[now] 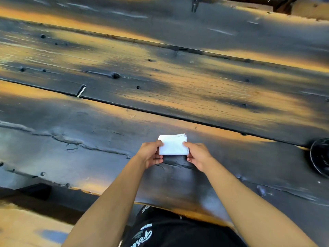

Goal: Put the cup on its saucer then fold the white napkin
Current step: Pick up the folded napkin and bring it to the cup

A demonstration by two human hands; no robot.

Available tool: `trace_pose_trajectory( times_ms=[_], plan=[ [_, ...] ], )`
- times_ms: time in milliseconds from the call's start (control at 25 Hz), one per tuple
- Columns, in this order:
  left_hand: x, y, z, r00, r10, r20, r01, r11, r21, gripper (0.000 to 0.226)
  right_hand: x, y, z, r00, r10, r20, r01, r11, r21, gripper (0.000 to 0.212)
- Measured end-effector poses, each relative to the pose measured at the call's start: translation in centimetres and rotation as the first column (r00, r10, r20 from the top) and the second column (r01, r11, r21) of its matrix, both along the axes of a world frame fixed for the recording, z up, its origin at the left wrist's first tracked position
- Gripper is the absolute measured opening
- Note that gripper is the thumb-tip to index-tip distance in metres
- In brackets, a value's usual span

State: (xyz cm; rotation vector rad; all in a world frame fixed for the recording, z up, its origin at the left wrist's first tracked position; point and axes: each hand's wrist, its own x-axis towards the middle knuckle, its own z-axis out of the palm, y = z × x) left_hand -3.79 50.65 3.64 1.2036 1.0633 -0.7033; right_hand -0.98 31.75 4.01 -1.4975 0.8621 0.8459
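The white napkin [173, 144] is a small folded rectangle with several layers showing at its far right corner. It lies low over the dark wooden table [106, 122], near the front edge. My left hand [151, 154] pinches its left side and my right hand [197, 155] pinches its right side, thumbs on top. At the right border a dark round rimmed object [319, 155] is cut off by the frame; I cannot tell if it is the saucer. No cup is in view.
The table is made of wide, dark, worn planks with knots, nail holes and long gaps between boards. Its front edge runs just below my forearms. A lighter wooden bench [26, 225] sits at lower left.
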Motion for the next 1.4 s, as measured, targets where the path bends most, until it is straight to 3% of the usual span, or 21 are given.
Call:
trace_pose_trajectory(
  times_ms=[80,200,280,400,800,1000,1400],
  plan=[
    [-1.2,-0.2,0.0,1.0,-0.002,0.006,0.002,0.998,-0.068,0.021,-1.1,-0.9,0.5,1.0,0.009,-0.02,-0.008,0.998,0.069,0.005],
    [-2.3,-1.0,0.0,0.997,0.035,0.063,-0.028,0.994,-0.109,0.031,-3.0,-2.5,1.3,1.0,0.021,-0.004,-0.02,0.992,0.123,0.01],
    [-2.8,-1.6,0.1,0.996,0.03,0.08,-0.02,0.991,-0.131,0.025,-4.4,-3.5,1.6,1.0,-0.003,0.015,0.0,0.991,0.135,0.012],
    [-3.2,-2.7,0.9,0.99,-0.077,0.118,0.094,0.985,-0.146,0.013,-6.1,-4.7,2.4,0.998,-0.05,0.043,0.045,0.992,0.117,0.013],
    [-4.0,-9.1,2.2,0.965,-0.221,0.144,0.238,0.964,-0.12,0.017,-9.2,-11.3,3.0,0.993,-0.027,0.118,0.019,0.997,0.069,0.014],
    [-5.1,-15.8,2.8,0.97,-0.201,0.14,0.207,0.978,-0.029,0.031,-9.9,-18.0,2.0,0.991,-0.031,0.133,0.018,0.995,0.094,0.01],
    [-9.1,-31.7,5.0,0.989,0.008,0.147,-0.025,0.994,0.111,0.016,-10.8,-32.9,2.4,0.98,0.092,0.177,-0.11,0.99,0.093,0.008]
  ],
)
